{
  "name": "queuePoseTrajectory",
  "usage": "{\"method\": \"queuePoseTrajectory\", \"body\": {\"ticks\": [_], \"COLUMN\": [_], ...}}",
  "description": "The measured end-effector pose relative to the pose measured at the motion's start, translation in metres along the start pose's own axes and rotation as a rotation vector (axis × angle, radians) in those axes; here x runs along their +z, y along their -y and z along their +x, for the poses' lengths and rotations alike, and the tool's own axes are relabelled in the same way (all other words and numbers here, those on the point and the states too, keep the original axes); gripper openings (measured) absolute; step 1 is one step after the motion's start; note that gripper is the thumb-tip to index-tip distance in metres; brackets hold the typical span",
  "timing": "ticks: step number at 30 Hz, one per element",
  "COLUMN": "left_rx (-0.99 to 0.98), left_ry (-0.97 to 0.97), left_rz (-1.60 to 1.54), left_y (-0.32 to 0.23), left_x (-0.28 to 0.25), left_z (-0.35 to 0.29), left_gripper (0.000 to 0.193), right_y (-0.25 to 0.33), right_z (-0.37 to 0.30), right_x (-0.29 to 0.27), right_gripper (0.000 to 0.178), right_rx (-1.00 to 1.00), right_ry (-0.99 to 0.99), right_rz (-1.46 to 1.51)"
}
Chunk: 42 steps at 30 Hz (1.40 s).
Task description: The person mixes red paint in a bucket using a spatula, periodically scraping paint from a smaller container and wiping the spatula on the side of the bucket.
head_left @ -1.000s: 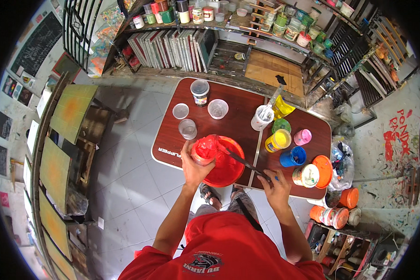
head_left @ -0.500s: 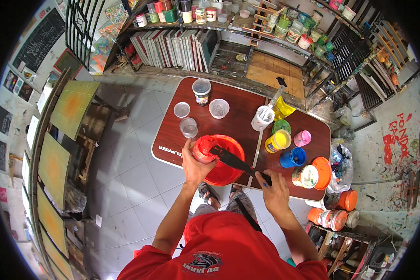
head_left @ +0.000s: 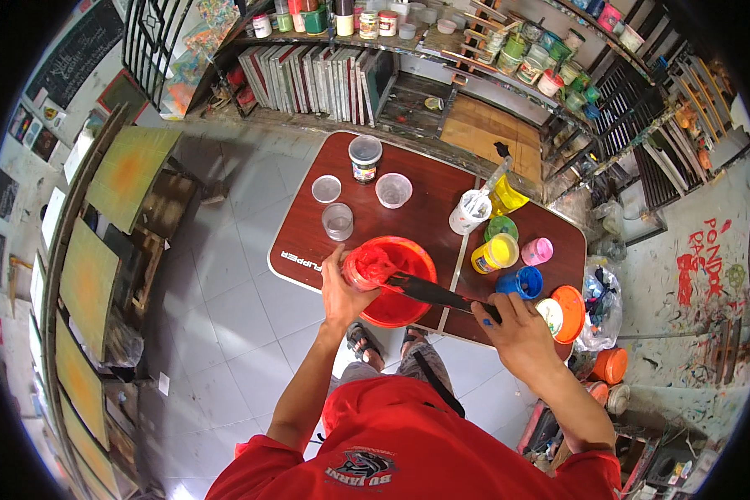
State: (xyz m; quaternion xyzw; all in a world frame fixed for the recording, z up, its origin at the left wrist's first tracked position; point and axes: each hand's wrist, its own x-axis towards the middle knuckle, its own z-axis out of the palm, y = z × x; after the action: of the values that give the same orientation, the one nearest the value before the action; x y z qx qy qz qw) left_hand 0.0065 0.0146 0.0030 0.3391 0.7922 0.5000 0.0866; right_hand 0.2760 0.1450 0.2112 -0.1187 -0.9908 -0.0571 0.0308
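Note:
My left hand (head_left: 344,298) is wrapped round a clear plastic cup (head_left: 361,275) smeared with red paint, its mouth tilted toward the right. Below and beside the cup is a round red tub (head_left: 432,271) of thick red paint near the table's front edge. My right hand (head_left: 518,333) grips the dark handle of a long black spatula (head_left: 433,292). The blade reaches leftward across the tub, and its red-coated tip meets the paint at the cup's mouth. The inside of the cup is partly hidden by paint and fingers.
The dark red table (head_left: 296,225) also bears a clear cup (head_left: 337,222), a bowl (head_left: 393,191), a lidded jar (head_left: 365,158) and a flat lid (head_left: 326,189). Further right stand a white tub (head_left: 470,212), yellow paint (head_left: 496,253) and blue paint (head_left: 521,283). Printed panels (head_left: 92,283) lean at left.
My right hand has moved right, drawing the spatula a little that way and laying it flatter. My left hand and the cup have stayed nearly in place over the tub.

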Motion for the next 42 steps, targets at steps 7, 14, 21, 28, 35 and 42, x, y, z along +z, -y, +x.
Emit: {"method": "queuePoseTrajectory", "body": {"ticks": [7,14,21,28,35,42], "left_rx": [0.098,0.105,0.004,0.031,0.03,0.058], "left_ry": [-0.031,-0.038,-0.06,-0.04,-0.064,-0.085], "left_rz": [0.007,-0.105,-0.333,-0.233,-0.215,-0.185], "left_y": [0.008,0.018,0.008,0.017,0.017,0.031], "left_x": [0.0,0.01,0.024,0.021,0.025,0.029], "left_z": [-0.003,-0.013,-0.015,-0.008,-0.005,-0.01], "left_gripper": [0.111,0.108,0.112,0.117,0.113,0.11], "right_y": [0.002,0.007,0.027,0.045,0.038,0.017], "right_z": [-0.006,-0.008,-0.03,-0.034,-0.04,-0.022], "right_x": [-0.008,0.009,0.086,0.103,0.088,0.033], "right_gripper": [0.039,0.03,0.033,0.032,0.032,0.03], "right_rx": [0.144,0.357,0.643,0.738,0.694,0.756], "right_ry": [0.008,0.006,0.096,0.14,0.192,0.44], "right_rz": [0.186,0.514,1.085,1.25,1.146,1.015]}}
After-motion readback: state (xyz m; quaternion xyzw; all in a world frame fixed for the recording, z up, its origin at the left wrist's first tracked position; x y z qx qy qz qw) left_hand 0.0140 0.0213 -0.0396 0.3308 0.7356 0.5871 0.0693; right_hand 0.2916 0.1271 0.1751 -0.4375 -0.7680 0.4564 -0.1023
